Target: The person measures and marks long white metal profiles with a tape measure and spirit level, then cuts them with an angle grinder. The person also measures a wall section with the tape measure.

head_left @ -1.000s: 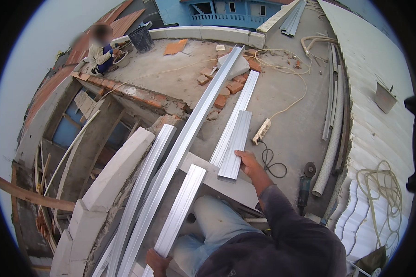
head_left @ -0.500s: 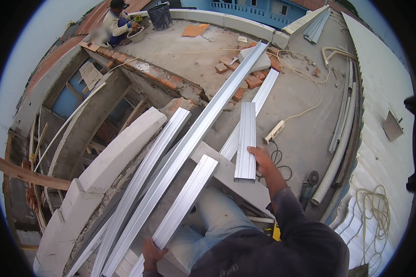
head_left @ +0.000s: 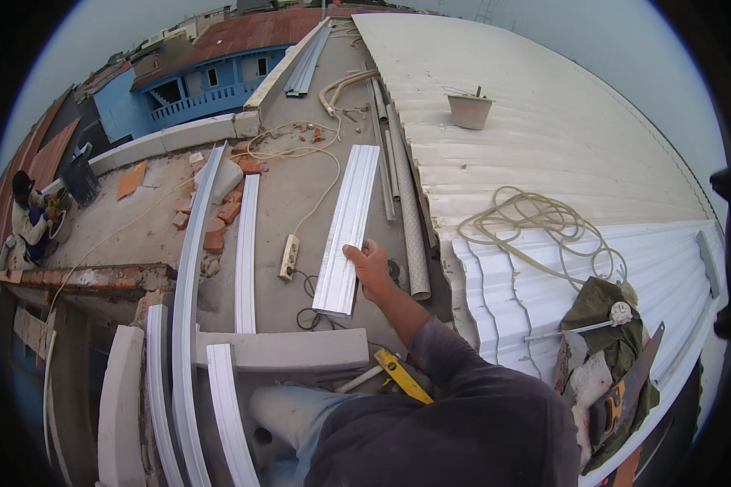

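Note:
My right hand [head_left: 371, 272] grips the right edge of a short silvery metal channel [head_left: 351, 203], held up at a slant in front of me. My left hand is out of view. To the left lie a long metal channel [head_left: 188, 316], a second channel [head_left: 248, 252] beyond a pale block [head_left: 288, 349], and a third channel [head_left: 227, 414] beside my knee. Left of the held piece, a white socket strip [head_left: 289, 256] rests on the concrete with its cable. A yellow spirit level [head_left: 402, 375] lies close to my right upper arm.
Corrugated roofing [head_left: 495, 268] on the right carries a coiled hose [head_left: 544, 223], a handsaw [head_left: 625, 398] and a trowel-stained tub [head_left: 469, 109]. Pipes [head_left: 410, 219] run along its edge. Broken bricks [head_left: 229, 211] lie ahead. At far left a co-worker [head_left: 32, 215] crouches near an opening's brick edge [head_left: 89, 277].
The view has swung to the right. My left hand, which was on a metal channel, has left the picture. My right hand still holds the short channel, now farther right of the others.

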`<state>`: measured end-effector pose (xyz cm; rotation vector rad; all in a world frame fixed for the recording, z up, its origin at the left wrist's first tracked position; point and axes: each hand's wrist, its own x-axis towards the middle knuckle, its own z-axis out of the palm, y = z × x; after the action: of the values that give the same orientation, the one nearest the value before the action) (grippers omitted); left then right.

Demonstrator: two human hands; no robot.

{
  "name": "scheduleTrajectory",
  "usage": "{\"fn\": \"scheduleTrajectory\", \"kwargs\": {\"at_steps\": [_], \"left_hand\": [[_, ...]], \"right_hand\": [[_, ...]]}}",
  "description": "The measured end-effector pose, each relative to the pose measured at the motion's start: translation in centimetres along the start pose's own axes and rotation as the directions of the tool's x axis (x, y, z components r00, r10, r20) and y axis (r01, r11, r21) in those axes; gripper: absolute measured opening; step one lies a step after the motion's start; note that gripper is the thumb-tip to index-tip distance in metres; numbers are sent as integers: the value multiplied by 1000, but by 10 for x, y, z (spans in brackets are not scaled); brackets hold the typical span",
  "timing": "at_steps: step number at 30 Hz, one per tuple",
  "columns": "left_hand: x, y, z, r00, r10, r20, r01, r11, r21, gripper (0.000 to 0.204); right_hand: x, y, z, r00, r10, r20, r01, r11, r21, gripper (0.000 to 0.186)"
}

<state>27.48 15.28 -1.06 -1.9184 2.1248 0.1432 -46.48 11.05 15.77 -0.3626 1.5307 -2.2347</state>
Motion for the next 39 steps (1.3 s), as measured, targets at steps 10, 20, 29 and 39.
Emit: {"fn": "scheduleTrajectory", "kwargs": {"at_steps": [10, 20, 29, 39], "left_hand": [[-1, -25, 37, 979, 125, -159, -106, 987, 121, 132], [-28, -33, -25, 942, 20, 336, -41, 998, 56, 132], [-36, -30, -6, 922, -60, 382, 66, 998, -1, 137], [-12, 152, -182, 995, -60, 74, 79, 951, -299, 98]], "right_hand": [[67, -52, -172, 755, -309, -578, 113, 930, -350, 50], [215, -189, -270, 696, -261, -669, 130, 962, -241, 82], [145, -81, -116, 979, 83, 186, -16, 941, -337, 38], [-209, 109, 67, -180, 652, 736, -169, 717, -676, 50]]}}
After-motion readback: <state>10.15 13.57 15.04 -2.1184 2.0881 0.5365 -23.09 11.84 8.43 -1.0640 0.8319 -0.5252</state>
